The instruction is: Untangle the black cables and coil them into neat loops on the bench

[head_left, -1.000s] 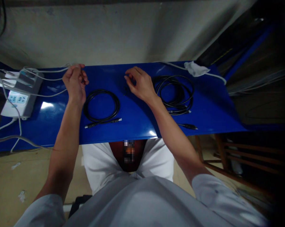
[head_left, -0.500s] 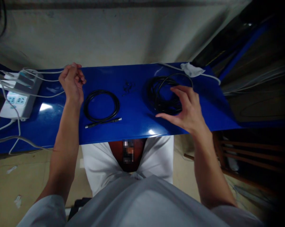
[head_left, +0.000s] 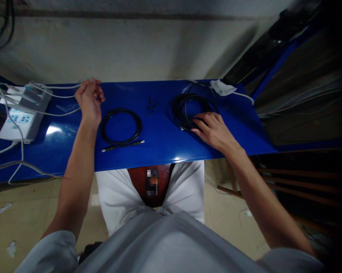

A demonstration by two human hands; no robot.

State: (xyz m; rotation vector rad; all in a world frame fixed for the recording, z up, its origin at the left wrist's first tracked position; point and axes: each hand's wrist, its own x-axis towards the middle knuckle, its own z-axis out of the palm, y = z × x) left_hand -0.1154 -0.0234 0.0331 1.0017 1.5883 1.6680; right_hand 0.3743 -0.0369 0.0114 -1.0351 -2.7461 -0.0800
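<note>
Evidently, seen clockwise from the person's lap, the power strip (head_left: 11, 129) lies at ten o'clock on the desk (head_left: 161, 146), with white leads running to its far end; its near sockets show open holes. At eleven, the left hand (head_left: 89, 100) has loosely curled fingers near the leads (head_left: 61, 114); whether it pinches anything, I cannot tell. Also at eleven, nearer the lap, is the small coil (head_left: 139, 127), its two plug ends crossing below the loop. The dark bits (head_left: 150, 107) sit loose at twelve. Between twelve and one is the big coil (head_left: 176, 110), its near side under the right hand (head_left: 213, 131). Those fingers bend to a narrow gap at the loops; I cannot tell whether they have closed on any. Handled well, thumb and fingers should gather the intended strands evenly and avoid snagging neighbouring loops, since loose cable could spring or tangle. No box or tray shows; the bits lie directly on the desk.
</note>
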